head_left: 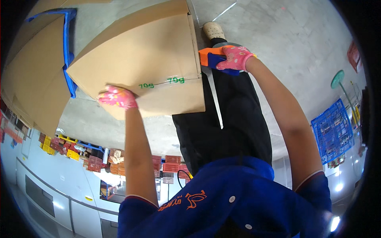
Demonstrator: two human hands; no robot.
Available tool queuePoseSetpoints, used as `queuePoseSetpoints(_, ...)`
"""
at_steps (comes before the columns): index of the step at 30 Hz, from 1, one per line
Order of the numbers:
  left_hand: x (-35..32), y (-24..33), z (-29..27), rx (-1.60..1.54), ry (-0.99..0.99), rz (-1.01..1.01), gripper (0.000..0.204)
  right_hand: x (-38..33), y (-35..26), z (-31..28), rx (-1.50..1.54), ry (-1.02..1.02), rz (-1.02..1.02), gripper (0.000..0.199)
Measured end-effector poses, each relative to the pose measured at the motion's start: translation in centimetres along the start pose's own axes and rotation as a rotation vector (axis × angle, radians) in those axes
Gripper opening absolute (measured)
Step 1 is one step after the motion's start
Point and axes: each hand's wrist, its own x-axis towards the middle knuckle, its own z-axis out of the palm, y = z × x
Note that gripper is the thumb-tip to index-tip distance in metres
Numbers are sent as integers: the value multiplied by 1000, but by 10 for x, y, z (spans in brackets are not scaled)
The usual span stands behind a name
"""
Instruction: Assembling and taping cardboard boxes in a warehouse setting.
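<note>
A brown cardboard box [147, 59] fills the upper middle of the head view, its flaps closed along a clear taped seam. My left hand [118, 97], in a pink patterned glove, presses flat on the box's near edge. My right hand [235, 58], in the same kind of glove, grips an orange and blue tape dispenser [210, 57] at the box's right side. A strip of clear tape [215, 99] trails down from the dispenser.
Flattened cardboard sheets [31, 75] lie on a blue pallet [68, 47] at the left. Concrete floor [293, 43] lies beyond the box. A blue crate [332, 131] stands at the right. Stacks of red and yellow packages [95, 160] sit at the lower left.
</note>
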Motion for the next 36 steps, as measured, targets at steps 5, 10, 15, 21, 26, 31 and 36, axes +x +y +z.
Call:
queuePoseSetpoints(5, -136, 140, -85, -274, -245, 460, 97, 1, 26, 9, -28, 86, -13, 61)
queuePoseSetpoints(10, -166, 197, -111, -231, -210, 252, 120, 21, 13, 1, -39, -18, -50, 66)
queuePoseSetpoints(15, -172, 199, -105, -142, -201, 224, 114, 42, 31, 5, -14, -34, -151, 72)
queuePoseSetpoints(21, -173, 200, -103, -111, -127, 236, 118, 62, 35, 5, -31, -55, -217, 71)
queuePoseSetpoints(26, -174, 199, -105, -159, -187, 225, 111, 73, 36, 19, -72, 14, -168, 67)
queuePoseSetpoints(31, -171, 201, -108, -188, -219, 193, 109, 42, 5, 7, -30, -45, 45, 59)
queuePoseSetpoints(36, -171, 197, -107, -200, -198, 220, 107, 18, -48, 29, -57, 127, 327, 51)
